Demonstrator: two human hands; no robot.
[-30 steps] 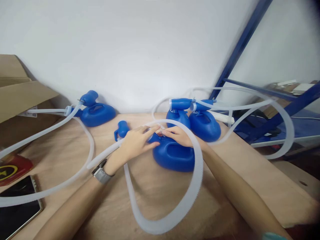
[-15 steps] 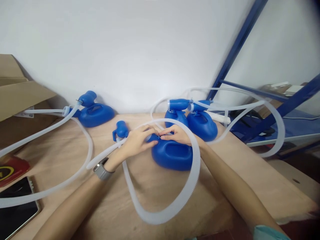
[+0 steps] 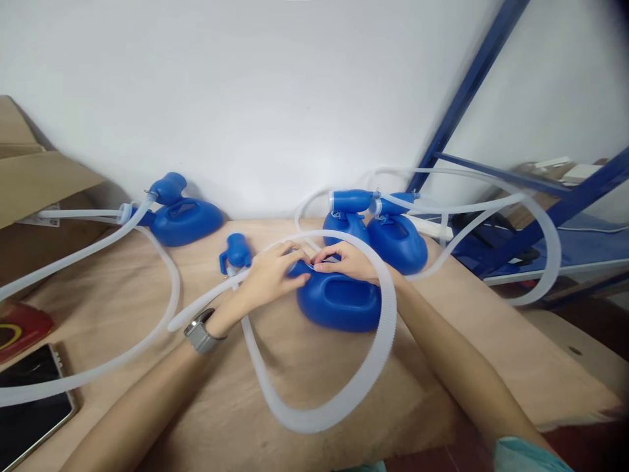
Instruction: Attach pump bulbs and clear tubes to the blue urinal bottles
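Note:
A blue plastic urinal bottle lies on its side on the table, its handle opening facing up. Around its neck, at the left end, the fingers of my left hand are closed. My right hand pinches thumb and forefinger at the same neck, on what looks like a thin pale cord; the fingertips partly hide it. A translucent corrugated hose loops in front of the bottle and over my right wrist. Left of my left hand, a small blue spout piece is joined to a hose.
Two more blue bottles with spouts and hoses, including a nearer one, stand behind my right hand. Another blue bottle lies at the back left beside a cardboard box. A phone is at left; a blue metal frame rises at right.
The view has shifted slightly. Both hands stay at the bottle's neck, with the right forefinger now more bent in its pinch.

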